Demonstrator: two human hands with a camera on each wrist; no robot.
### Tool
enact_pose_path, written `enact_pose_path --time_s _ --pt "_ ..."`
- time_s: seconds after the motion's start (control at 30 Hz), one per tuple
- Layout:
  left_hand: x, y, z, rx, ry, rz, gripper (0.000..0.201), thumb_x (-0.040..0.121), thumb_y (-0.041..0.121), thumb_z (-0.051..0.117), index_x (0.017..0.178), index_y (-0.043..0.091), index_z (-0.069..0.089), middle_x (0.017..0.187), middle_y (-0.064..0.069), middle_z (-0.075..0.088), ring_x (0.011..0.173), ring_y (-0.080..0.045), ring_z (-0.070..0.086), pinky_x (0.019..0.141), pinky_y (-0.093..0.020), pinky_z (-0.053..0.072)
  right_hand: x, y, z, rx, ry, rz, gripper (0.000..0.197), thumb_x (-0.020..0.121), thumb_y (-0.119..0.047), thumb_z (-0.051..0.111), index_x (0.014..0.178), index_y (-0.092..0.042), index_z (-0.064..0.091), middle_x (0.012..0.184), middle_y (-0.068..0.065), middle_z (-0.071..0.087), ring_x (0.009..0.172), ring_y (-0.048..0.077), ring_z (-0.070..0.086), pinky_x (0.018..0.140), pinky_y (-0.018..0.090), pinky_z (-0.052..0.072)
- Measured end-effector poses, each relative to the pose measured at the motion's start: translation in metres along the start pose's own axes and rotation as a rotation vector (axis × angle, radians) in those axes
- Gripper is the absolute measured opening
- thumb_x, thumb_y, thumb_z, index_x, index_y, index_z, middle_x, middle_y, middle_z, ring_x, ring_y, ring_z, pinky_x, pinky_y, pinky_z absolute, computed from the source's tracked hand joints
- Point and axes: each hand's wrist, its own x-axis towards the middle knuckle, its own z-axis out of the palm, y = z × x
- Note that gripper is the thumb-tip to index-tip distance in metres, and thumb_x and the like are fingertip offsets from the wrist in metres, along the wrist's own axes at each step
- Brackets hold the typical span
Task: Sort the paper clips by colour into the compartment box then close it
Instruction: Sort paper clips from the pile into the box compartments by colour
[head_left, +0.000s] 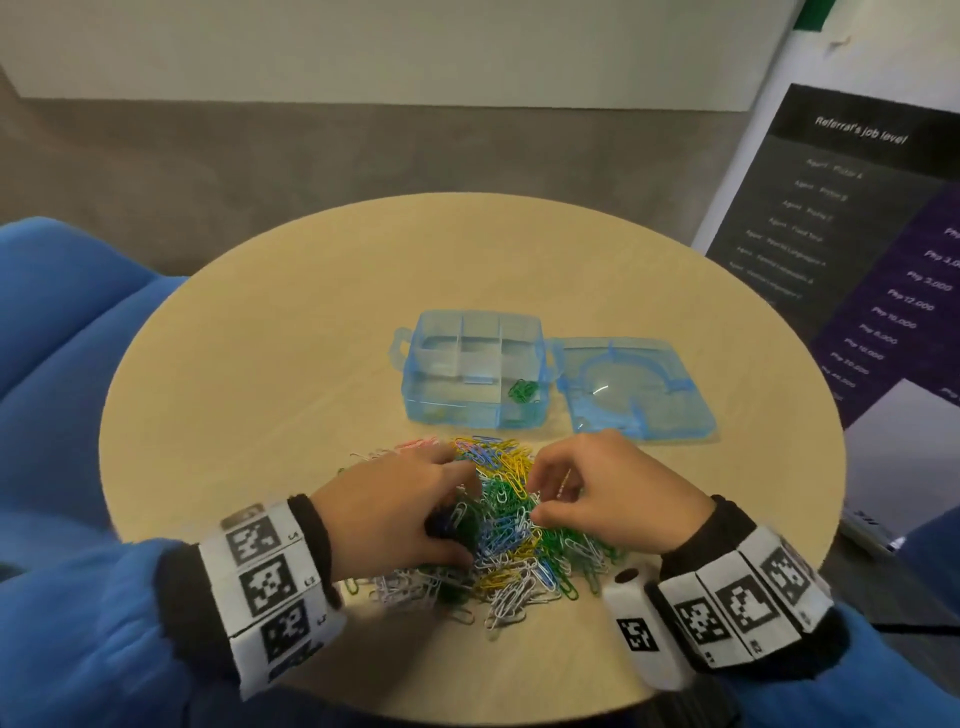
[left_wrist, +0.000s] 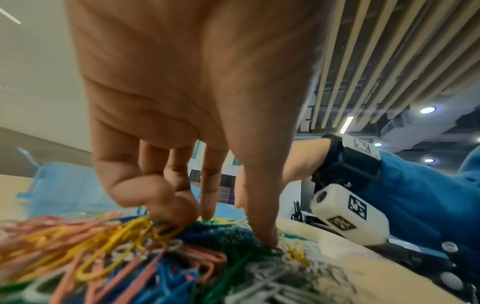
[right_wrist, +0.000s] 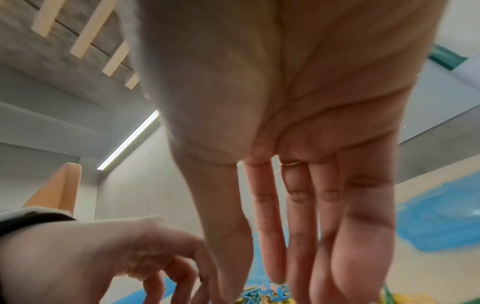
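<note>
both hands dig into the mixed paper clip pile (head_left: 498, 525) on the near surface (head_left: 249, 364): left hand (head_left: 400, 512) grasping green clips, right hand (head_left: 608, 493) pinching one, presumably for the open compartment box (head_left: 475, 369) beyond

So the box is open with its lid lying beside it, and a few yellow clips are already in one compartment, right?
Nearly. The box is open with the lid lying beside it, but the head view shows that the clips in the compartment are green, not yellow.
</note>
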Motion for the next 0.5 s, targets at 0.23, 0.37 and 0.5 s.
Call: enact_pose_path --time_s 0.23,0.37,0.5 --pt "0.015 -0.003 0.001 -0.035 0.001 0.001 0.042 0.082 0.039 0.074 0.119 0.024 0.062 0.11 0.002 0.06 0.1 -0.017 0.057 0.083 -0.029 0.047 0.0 0.004 0.0 0.002 0.019 -0.01 0.02 0.083 -0.038 0.072 0.096 -0.023 0.072 0.085 -0.008 0.071 0.071 -0.001 0.06 0.07 0.018 0.048" --pt "0.018 -0.007 -0.007 -0.029 0.013 -0.023 0.033 0.084 0.046 0.07 0.113 0.032 0.065 0.101 0.011 0.067 0.091 -0.012 0.061 0.071 -0.024 0.047 -0.002 0.008 -0.005 0.017 0.03 -0.007 0.018 0.085 -0.043 0.069 0.093 -0.027 0.071 0.087 -0.01 0.07 0.073 -0.002 0.061 0.069 0.016 0.047" --pt "0.022 -0.013 -0.014 -0.091 0.019 -0.028 0.02 0.091 0.033 0.066 0.107 0.024 0.072 0.099 0.006 0.073 0.086 -0.011 0.065 0.073 -0.024 0.049 -0.003 0.011 -0.01 0.021 0.037 -0.009 0.017 0.085 -0.043 0.068 0.092 -0.028 0.071 0.087 -0.01 0.071 0.075 0.002 0.063 0.069 0.017 0.048"
